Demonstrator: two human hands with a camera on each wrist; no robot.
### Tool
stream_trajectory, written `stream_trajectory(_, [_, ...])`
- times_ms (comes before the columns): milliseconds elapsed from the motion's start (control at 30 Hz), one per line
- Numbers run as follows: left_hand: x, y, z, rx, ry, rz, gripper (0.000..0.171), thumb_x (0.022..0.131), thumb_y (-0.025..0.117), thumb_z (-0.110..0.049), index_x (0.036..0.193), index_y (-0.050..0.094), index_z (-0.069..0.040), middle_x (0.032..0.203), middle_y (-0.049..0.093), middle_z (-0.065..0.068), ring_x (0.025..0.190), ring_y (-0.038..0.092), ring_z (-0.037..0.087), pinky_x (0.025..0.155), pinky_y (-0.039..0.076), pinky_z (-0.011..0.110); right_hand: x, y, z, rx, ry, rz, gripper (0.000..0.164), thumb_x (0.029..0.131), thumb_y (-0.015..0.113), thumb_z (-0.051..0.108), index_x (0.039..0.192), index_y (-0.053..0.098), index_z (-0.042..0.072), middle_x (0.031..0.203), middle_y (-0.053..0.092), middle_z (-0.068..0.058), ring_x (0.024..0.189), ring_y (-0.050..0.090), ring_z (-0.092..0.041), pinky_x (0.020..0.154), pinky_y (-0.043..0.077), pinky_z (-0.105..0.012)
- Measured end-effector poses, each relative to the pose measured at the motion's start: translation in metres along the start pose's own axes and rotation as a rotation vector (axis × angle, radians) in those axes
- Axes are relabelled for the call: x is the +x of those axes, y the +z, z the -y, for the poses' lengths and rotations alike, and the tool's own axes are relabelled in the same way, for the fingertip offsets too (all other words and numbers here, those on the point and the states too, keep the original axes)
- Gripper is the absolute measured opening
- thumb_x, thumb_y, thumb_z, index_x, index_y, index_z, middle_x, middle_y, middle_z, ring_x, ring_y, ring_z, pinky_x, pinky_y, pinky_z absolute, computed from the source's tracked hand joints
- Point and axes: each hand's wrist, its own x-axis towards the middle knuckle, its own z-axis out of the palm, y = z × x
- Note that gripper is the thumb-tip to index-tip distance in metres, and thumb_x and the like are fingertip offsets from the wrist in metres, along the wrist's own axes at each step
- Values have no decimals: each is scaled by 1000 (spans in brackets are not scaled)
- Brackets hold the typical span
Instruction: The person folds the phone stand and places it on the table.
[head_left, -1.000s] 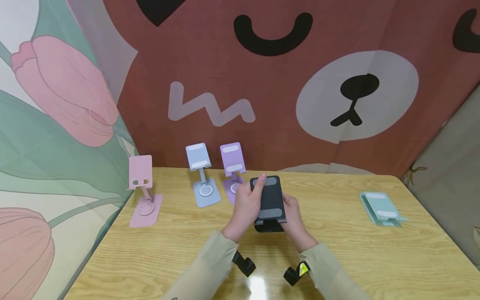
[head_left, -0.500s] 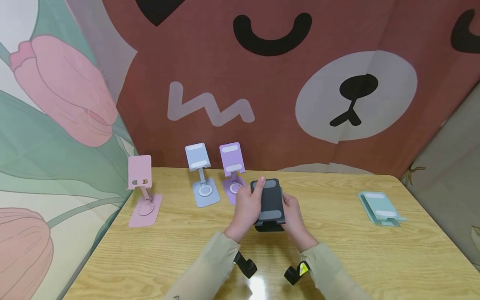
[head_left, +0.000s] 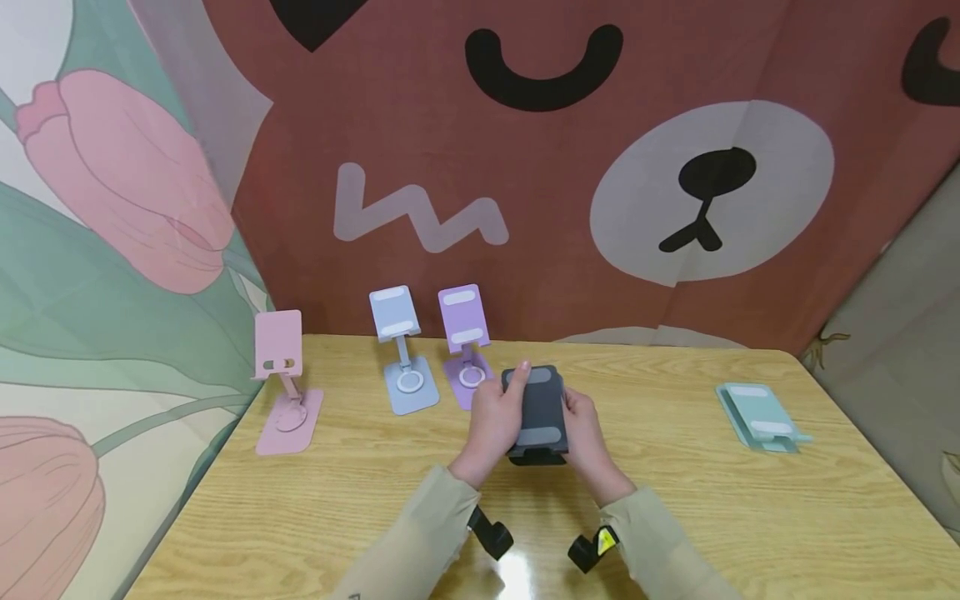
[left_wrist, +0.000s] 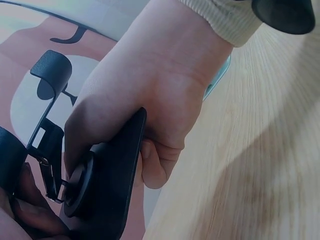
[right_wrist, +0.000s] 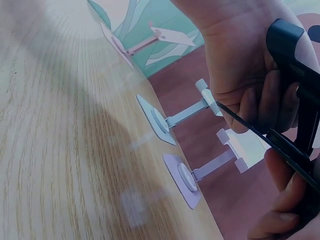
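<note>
A black phone stand (head_left: 542, 408) is held above the table between both hands, its upper plate facing up with two grey pads. My left hand (head_left: 495, 421) grips the upper plate from the left, thumb lying along its front edge. On the other side, my right hand (head_left: 588, 433) pinches the stand's flat base. Seen in the left wrist view, the base plate (left_wrist: 117, 165) with its round disc sits between the right thumb and fingers, and the hinged arm (left_wrist: 47, 150) runs up from the disc. The right wrist view shows the left fingers (right_wrist: 267, 100) curled behind the upper plate.
Pink (head_left: 279, 346), light blue (head_left: 396, 314) and purple (head_left: 464, 317) phone stands stand unfolded at the left and back of the wooden table (head_left: 660, 533). A teal stand (head_left: 761, 417) lies folded at the right. A printed bear cloth (head_left: 420, 100) hangs behind.
The top edge of the black stand's upper plate has come down slightly, along with the left thumb. Both hands keep their hold, and the other stands have stayed put.
</note>
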Motion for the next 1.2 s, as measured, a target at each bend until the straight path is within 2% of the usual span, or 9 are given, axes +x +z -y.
stream_trajectory(300, [-2,-1,-2,-11,-15,8,54,101,58,-52,71,61,-7,63,53,2,60,52,16,56,45,32,0,0,-1,7,1,-11,41,112,43,26,130,65,-3,121,70,-14,108,62,-13,87,51,-23])
stream_trajectory(533, [4,-5,-3,-114,34,-67,47,96,65,-54,89,62,-8,78,55,4,72,51,19,65,44,34,1,-1,3,61,-17,-36,40,111,45,24,131,64,-5,117,71,-16,97,65,-10,80,54,-25])
stream_trajectory(700, [6,-11,0,-150,2,-94,49,93,69,-54,103,57,-7,95,56,6,86,52,21,76,44,35,0,-4,7,85,-7,-45,40,111,47,25,129,64,-6,113,72,-13,94,64,-9,77,54,-25])
stream_trajectory(833, [4,-14,4,-173,-64,-18,58,94,65,-58,113,55,-4,103,57,9,93,55,24,82,47,37,-1,-5,9,82,4,-33,42,111,46,29,131,64,-3,114,71,-12,95,64,-10,77,54,-25])
stream_trajectory(1067, [-1,-13,11,-97,-133,221,77,95,52,-70,124,63,0,109,66,10,99,61,23,91,48,42,-1,-4,9,65,-9,-21,43,112,42,29,133,63,-2,118,70,-15,96,65,-10,79,55,-25])
stream_trajectory(1200, [-1,-12,12,-112,-163,259,84,93,51,-74,131,65,-1,113,69,9,104,64,22,95,49,44,0,-4,8,48,-17,-26,43,112,41,28,134,63,-1,120,69,-16,98,65,-11,80,55,-25])
